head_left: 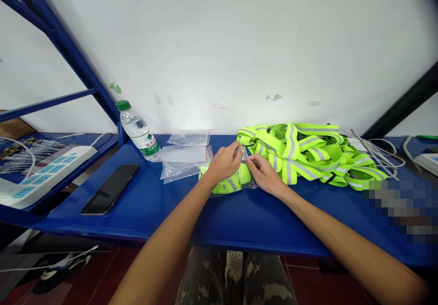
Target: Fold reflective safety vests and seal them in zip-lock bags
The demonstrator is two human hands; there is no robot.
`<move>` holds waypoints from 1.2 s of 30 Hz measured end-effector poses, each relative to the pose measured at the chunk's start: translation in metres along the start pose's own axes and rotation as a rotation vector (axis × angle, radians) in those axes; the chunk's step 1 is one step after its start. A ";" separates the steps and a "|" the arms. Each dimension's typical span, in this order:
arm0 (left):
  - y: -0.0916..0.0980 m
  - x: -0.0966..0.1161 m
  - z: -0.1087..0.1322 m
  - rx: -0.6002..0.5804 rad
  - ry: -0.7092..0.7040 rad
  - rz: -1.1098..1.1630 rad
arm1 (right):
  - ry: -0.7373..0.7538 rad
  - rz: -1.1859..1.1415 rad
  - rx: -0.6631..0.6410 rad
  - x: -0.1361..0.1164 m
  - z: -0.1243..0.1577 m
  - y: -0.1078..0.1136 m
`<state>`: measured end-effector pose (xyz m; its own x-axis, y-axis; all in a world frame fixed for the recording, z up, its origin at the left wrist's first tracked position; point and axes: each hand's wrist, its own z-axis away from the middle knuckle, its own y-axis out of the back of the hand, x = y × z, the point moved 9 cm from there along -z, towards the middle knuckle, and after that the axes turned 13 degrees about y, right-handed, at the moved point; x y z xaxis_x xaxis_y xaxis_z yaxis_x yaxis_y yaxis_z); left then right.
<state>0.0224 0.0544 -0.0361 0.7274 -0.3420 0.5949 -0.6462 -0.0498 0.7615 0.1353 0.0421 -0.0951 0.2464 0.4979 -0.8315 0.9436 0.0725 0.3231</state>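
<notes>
A rolled neon yellow reflective vest [228, 184] with grey stripes is shown in a clear zip bag [249, 155], centre frame, on a blue shelf [143, 218]. The bag's top edge is pinched narrowly by the left hand [224, 162] and right hand [265, 175]. A tangled heap of vests [308, 154] is piled at right.

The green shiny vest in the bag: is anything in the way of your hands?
No, nothing visible blocks them. The left hand and right hand are pinching the top of the clear plastic bag, with the folded neon reflective vest inside it. The heap of vests lies beyond the right hand.
</notes>
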 end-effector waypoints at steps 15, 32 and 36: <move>0.001 0.012 0.001 -0.009 -0.079 -0.041 | -0.029 -0.099 0.059 0.004 -0.001 0.002; -0.002 0.001 0.004 -0.008 0.020 -0.113 | 0.091 0.069 0.111 -0.015 -0.032 0.010; -0.004 0.000 0.004 -0.008 0.035 -0.127 | 0.087 0.080 0.087 -0.014 -0.032 0.008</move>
<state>0.0237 0.0510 -0.0400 0.8113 -0.3000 0.5018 -0.5463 -0.0835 0.8334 0.1325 0.0630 -0.0665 0.3051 0.5723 -0.7611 0.9382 -0.0435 0.3434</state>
